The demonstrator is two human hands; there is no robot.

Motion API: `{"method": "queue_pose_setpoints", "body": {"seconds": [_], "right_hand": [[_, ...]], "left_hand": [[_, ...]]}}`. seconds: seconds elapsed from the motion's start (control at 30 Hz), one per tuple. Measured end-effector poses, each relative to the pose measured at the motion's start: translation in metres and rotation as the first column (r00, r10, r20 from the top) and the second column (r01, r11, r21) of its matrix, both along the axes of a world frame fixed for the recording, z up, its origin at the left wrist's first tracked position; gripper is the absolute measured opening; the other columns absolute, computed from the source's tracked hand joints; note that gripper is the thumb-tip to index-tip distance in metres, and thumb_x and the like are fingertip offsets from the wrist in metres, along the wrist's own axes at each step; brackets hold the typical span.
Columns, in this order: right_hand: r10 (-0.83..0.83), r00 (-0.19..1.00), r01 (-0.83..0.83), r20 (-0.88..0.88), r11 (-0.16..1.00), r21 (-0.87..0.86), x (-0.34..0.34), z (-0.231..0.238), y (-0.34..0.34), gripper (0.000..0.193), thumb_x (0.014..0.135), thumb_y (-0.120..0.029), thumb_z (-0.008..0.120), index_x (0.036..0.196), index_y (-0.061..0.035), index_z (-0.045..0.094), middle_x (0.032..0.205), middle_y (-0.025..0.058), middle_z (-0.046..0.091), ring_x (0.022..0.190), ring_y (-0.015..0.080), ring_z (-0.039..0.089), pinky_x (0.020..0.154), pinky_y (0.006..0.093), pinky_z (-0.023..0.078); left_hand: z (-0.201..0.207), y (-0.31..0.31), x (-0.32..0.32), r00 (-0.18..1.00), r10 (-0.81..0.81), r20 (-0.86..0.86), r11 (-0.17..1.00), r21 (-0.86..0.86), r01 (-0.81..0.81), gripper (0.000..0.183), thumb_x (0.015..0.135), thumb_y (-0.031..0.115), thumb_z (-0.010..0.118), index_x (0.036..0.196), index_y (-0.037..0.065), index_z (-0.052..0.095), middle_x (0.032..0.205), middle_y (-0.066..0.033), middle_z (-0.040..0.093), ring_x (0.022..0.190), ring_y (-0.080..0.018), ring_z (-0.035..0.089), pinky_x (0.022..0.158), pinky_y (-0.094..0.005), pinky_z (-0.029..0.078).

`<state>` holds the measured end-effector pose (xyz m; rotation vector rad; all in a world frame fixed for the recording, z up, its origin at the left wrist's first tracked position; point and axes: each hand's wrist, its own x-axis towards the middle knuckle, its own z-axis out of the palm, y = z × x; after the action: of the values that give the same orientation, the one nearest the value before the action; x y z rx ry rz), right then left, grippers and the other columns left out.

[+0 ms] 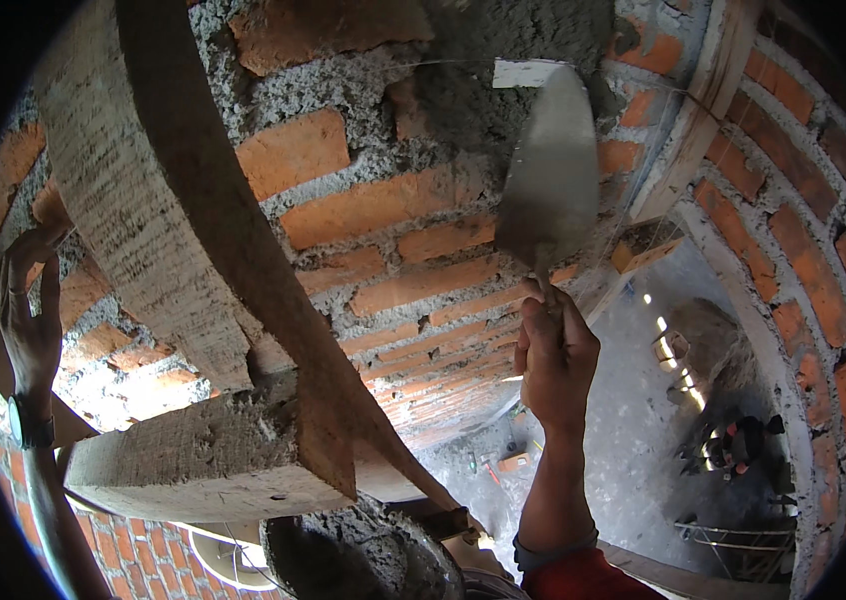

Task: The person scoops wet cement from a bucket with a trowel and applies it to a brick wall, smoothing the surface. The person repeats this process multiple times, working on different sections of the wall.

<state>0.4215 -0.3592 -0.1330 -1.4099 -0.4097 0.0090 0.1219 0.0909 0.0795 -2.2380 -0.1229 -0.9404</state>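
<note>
Steel-grey and broad-bladed, the trowel (pixel 548 175) shows in the head view in front of the brick wall (pixel 373 205), near its right edge where a long timber board (pixel 683 140) runs. The right hand (pixel 558 355) is closed around its handle; the left hand (pixel 33 310), far off beside the curved timber (pixel 158 190), has its fingers partly hidden, so I cannot tell whether it grips anything. The trowel is probably light but blade-heavy, stiff, hardly fragile, and perhaps slick where wet mortar (pixel 468 115) clings; the handle, close behind the blade, seems the right place to hold. Its long axis runs almost straight up the view, leaning slightly right, the tip pointing away from the hand and overlapping the white strip (pixel 518 73).
</note>
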Motion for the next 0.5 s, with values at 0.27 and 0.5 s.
{"method": "queue_pose_setpoints", "body": {"seconds": [0.27, 0.5], "right_hand": [[-0.104, 0.991, 0.112, -0.082, 0.989, 0.100, -0.003, -0.004, 0.005, 0.031, 0.105, -0.024, 0.059, 0.118, 0.0032, 0.065, 0.063, -0.0017, 0.050, 0.053, 0.0066, 0.049, 0.046, 0.0266, 0.040], [-0.268, 0.935, 0.231, 0.232, 0.957, 0.176, -0.009, -0.019, 0.024, 0.036, 0.106, -0.018, 0.053, 0.131, 0.0067, 0.061, 0.074, 0.0038, 0.057, 0.063, 0.0103, 0.055, 0.056, 0.0283, 0.045]], "left_hand": [[0.000, -0.007, 0.002, 1.000, 0.020, -0.014, 0.997, 0.078, -0.019, 0.026, 0.102, 0.011, 0.062, 0.128, 0.010, 0.062, 0.127, -0.0100, 0.067, 0.122, -0.0281, 0.062, 0.104, -0.0451, 0.050], [0.003, -0.023, 0.010, 0.998, -0.043, -0.049, 0.998, 0.049, 0.046, 0.032, 0.091, 0.007, 0.076, 0.121, 0.009, 0.066, 0.127, -0.0093, 0.069, 0.123, -0.0282, 0.063, 0.106, -0.0448, 0.049]]}}
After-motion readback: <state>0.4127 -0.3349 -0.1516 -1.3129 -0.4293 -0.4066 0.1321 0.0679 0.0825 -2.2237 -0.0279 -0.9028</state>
